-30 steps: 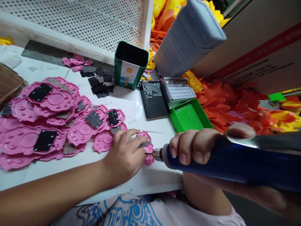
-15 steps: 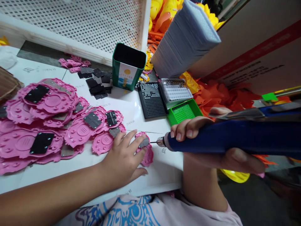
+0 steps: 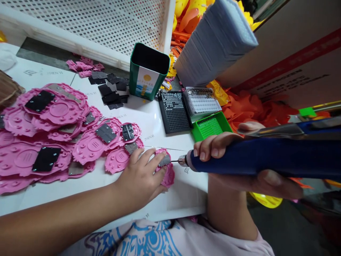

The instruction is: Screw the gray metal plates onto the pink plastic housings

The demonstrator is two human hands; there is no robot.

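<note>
My right hand (image 3: 221,145) is wrapped around a blue electric screwdriver (image 3: 255,156), which lies level and points left. Its thin bit meets the edge of a grey plate (image 3: 165,160) on a small pink plastic part (image 3: 168,177). My left hand (image 3: 145,174) rests over that part with fingers spread, fingertips touching it and the plate; they cover its left side. Left of this hand lie several pink plastic shells (image 3: 96,145), stacked and overlapping, many with black or grey plates screwed on.
Beyond the work stand a green tin (image 3: 135,85), a black screw tray (image 3: 176,121), a white tray (image 3: 205,103) and a green basket (image 3: 226,122). Loose black plates (image 3: 110,97) lie left of the tin. A white perforated crate (image 3: 106,28) and a tall pale stack (image 3: 213,46) rise behind.
The view has shifted slightly. My left thumb has drawn in toward the small pink part. The screwdriver stays at the plate's edge.
</note>
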